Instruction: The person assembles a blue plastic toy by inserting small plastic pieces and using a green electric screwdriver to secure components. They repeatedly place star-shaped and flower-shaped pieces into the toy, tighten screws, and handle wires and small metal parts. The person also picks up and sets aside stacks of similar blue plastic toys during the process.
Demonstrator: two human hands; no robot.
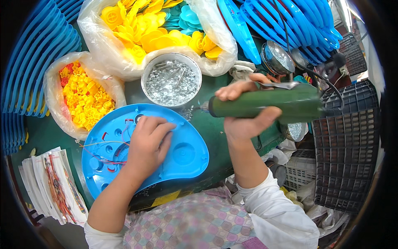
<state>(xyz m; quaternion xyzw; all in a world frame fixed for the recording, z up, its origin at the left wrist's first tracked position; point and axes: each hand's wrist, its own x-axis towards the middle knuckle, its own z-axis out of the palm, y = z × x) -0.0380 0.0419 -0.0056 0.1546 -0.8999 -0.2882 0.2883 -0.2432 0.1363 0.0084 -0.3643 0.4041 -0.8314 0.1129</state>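
My right hand [248,120] is wrapped round a thick green electric screwdriver [269,103], held level above the table. Its tip, blurred, points left at a few loose screws [187,113] beside a metal bowl of screws [171,79]. My left hand [148,143] rests on a rounded blue plastic shell [186,159] lying with its inside up. The fingers are bent and close together near a small round dark part; whatever is under the fingertips is hidden. Thin red and yellowish wires [112,161] run inside the shell, with small red parts and round posts.
Behind lie a bag of yellow and teal plastic pieces [155,39] and a smaller bag of little yellow parts [89,99]. Blue rings are stacked at the left [37,62] and far right [290,23]. Wire bundles on white sheets [54,186] lie left; black crates [346,141] stand right.
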